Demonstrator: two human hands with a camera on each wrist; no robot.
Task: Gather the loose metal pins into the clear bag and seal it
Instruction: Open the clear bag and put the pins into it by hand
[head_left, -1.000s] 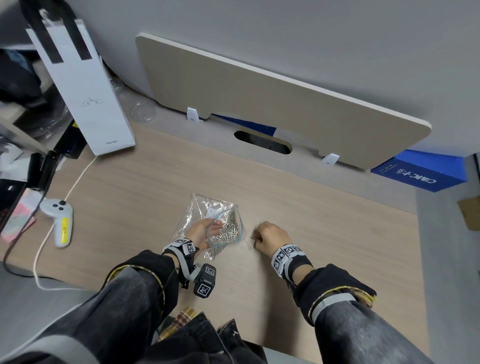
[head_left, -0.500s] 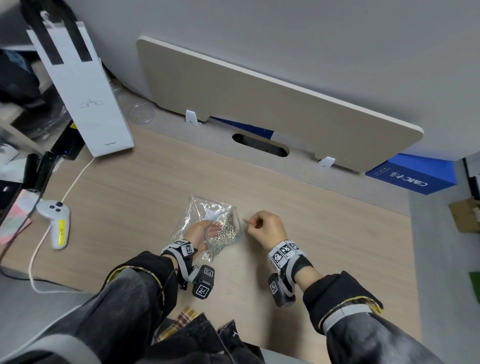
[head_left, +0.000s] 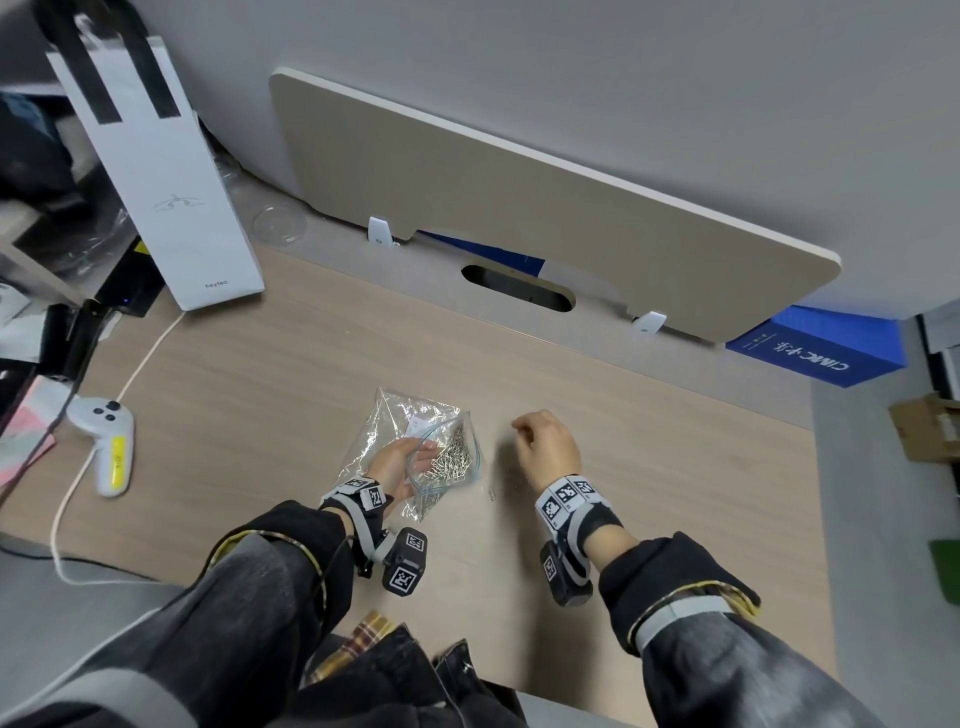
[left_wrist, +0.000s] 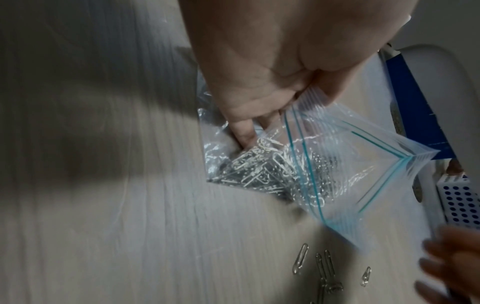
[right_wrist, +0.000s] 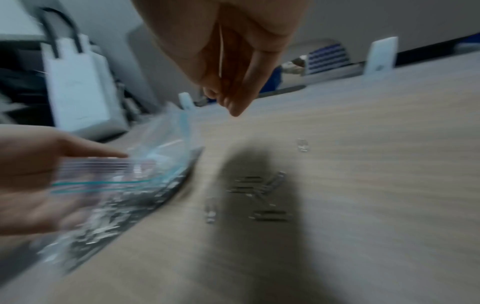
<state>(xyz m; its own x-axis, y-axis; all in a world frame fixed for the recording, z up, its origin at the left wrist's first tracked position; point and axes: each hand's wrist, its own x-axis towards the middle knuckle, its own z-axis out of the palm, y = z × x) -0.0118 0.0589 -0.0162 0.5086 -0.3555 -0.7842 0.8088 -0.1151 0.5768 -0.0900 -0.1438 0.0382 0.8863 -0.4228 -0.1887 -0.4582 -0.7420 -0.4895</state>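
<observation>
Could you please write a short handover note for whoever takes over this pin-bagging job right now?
Left hand: holds the clear bag open by its zip edge on the desk.
Right hand: raised beside the bag mouth, fingers loosely bent; the blur hides whether it holds a pin.
Things: most pins form a pile inside the bag; a few loose pins lie on the desk, just outside the bag's mouth and under the right hand.
Done: the bulk is bagged.
Left: pick up the last loose pins, drop them in, press the zip shut.
</observation>
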